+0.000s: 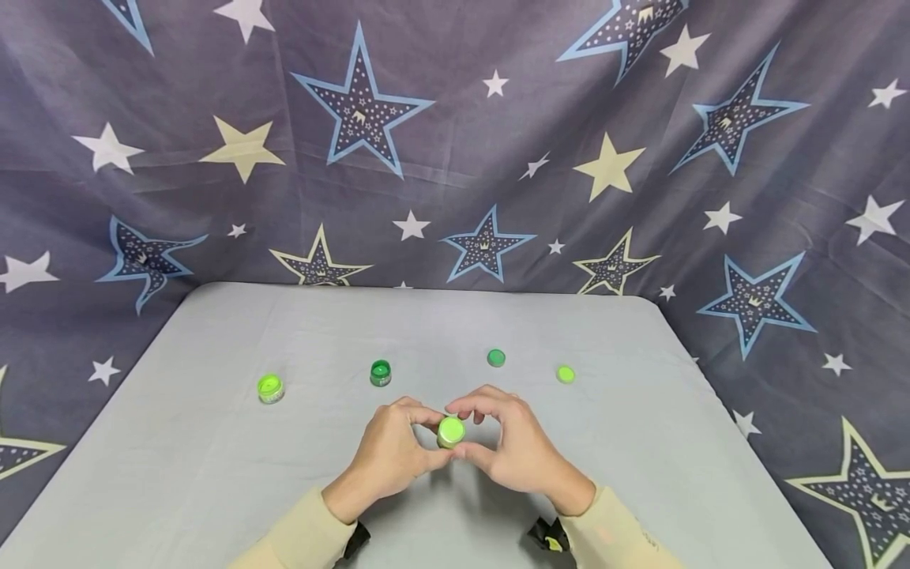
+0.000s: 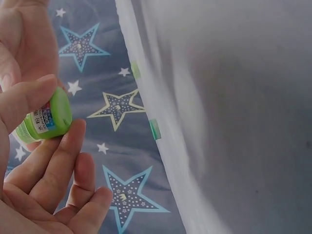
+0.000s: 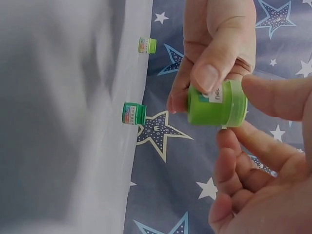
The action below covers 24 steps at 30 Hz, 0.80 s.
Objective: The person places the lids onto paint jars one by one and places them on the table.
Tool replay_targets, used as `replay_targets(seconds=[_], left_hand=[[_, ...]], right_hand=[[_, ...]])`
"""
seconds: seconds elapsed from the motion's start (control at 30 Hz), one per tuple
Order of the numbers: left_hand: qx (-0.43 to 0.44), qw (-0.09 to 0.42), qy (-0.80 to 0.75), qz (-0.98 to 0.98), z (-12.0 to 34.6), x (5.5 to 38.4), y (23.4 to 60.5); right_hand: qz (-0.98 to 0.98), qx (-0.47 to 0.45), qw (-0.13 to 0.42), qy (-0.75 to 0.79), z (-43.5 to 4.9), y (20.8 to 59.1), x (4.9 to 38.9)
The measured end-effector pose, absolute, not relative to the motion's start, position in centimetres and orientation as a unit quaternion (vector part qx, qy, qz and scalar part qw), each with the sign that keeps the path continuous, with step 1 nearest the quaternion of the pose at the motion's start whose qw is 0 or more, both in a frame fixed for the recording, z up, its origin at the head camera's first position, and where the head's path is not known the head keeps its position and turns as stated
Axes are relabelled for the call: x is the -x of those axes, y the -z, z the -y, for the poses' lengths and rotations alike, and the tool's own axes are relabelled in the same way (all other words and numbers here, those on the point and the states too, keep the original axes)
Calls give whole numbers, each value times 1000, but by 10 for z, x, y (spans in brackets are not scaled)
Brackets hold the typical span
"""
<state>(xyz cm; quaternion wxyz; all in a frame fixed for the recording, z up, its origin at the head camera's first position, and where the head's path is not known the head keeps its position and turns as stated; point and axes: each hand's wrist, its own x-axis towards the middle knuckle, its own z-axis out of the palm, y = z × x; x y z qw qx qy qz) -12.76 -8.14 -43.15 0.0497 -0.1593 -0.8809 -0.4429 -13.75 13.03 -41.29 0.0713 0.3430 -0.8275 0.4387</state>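
Lime-green plastic, one small round jar (image 1: 451, 431) with a printed label (image 2: 43, 119): the item in hand, held off the tabletop (image 1: 178, 466), to the right of the dark green jar (image 1: 380, 374) and nearer the person.

Left hand (image 1: 391, 446): thumb and forefinger partly closed, gripping the body of the lime-green jar; the other fingers lie loosely bent beneath. Right hand (image 1: 515, 444): thumb and forefinger curved about the paler top end of the same jar, pinching it; remaining fingers bent. Whether that end is a fitted lid cannot be settled with certainty.

Handling, as judged: light and stiff, unlikely to break; smooth walls may slip under dry fingers. Best hold: the labelled body in one hand, the paler end in the other, upright, with no hard squeeze. Contents, if uncovered, could spill at a tilt.

Also listed, placed by the dark green jar:
- Dark green jar itself: uncapped, upright on the tabletop.
- Bright green jar (image 1: 270, 390): upright, to its left and a little nearer the person.
- Green lid (image 1: 496, 358): flat, to its right and slightly farther off.
- Yellow-green lid (image 1: 565, 374): flat, farther right, beyond the green lid.
- Star-printed cloth (image 1: 455, 47): hanging behind it, past the tabletop's far edge.
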Motion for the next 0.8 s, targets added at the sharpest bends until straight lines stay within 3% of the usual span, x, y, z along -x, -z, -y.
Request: replay_targets(seconds=[0.33,0.8], left_hand=[[172,33,447,877,82,126,431],[165,48,445,879,79,125,432]], right_hand=[[825,-363,42,-432,-132,410,136],[838,-345,65,-418,-131,412,136]])
